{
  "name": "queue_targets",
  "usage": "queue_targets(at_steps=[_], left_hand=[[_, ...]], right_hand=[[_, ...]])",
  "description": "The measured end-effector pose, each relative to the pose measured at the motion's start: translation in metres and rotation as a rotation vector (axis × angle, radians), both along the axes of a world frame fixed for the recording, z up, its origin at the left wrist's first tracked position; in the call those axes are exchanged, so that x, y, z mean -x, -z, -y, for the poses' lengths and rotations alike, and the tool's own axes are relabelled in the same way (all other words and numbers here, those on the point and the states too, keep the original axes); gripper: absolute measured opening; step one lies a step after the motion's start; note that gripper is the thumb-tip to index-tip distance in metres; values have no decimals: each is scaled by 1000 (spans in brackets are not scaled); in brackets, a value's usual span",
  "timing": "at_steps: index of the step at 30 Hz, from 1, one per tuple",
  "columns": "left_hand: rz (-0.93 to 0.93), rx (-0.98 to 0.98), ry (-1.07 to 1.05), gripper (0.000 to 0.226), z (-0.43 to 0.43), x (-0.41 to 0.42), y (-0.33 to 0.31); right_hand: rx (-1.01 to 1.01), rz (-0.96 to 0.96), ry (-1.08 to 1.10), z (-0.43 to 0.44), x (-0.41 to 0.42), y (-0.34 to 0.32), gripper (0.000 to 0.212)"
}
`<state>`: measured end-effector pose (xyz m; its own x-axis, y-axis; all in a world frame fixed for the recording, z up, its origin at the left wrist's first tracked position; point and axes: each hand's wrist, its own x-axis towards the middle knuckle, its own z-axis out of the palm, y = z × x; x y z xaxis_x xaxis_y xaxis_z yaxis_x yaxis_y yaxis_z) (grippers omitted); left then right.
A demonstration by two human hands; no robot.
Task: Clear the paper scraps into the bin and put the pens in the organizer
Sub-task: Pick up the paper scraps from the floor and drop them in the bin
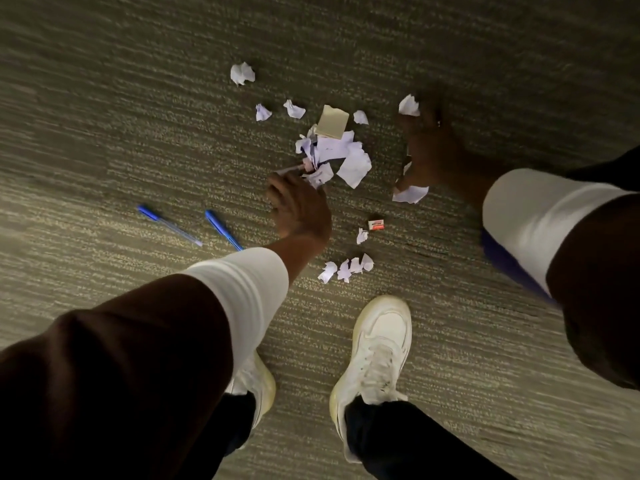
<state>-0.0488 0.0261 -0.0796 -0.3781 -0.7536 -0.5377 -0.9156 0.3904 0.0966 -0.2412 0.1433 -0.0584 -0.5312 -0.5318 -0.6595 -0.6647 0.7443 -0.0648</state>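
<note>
White paper scraps lie scattered on the carpet, most of them in a central heap [341,155] with a tan card [333,121] on top. My left hand [299,206] reaches down at the heap's near-left edge, fingers curled on a pink-tipped pen [294,169] and a scrap. My right hand [433,150] is blurred, spread low over the floor right of the heap, with scraps [410,194] at its fingers and another scrap [408,105] at its far tip. Two blue pens [169,225] [221,229] lie side by side on the carpet, left of my left arm.
A small eraser [376,224] lies near a cluster of scraps [346,268] in front of my white shoes [377,344]. A crumpled ball [242,73] sits farthest away. Something blue [509,265] shows under my right sleeve. No bin or organizer is in view.
</note>
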Motion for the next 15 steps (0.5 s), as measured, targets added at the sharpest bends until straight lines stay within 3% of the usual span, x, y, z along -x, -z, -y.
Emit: queue_targets(at_steps=[3, 11, 15], left_hand=[[45, -6, 85, 50, 3, -1, 2], [17, -94, 255, 50, -8, -9, -9], [-2, -160, 279, 49, -15, -21, -19]], right_hand=[[34, -53, 74, -12, -24, -11, 129], [73, -199, 12, -30, -86, -16, 40], [114, -150, 95, -39, -101, -16, 40]])
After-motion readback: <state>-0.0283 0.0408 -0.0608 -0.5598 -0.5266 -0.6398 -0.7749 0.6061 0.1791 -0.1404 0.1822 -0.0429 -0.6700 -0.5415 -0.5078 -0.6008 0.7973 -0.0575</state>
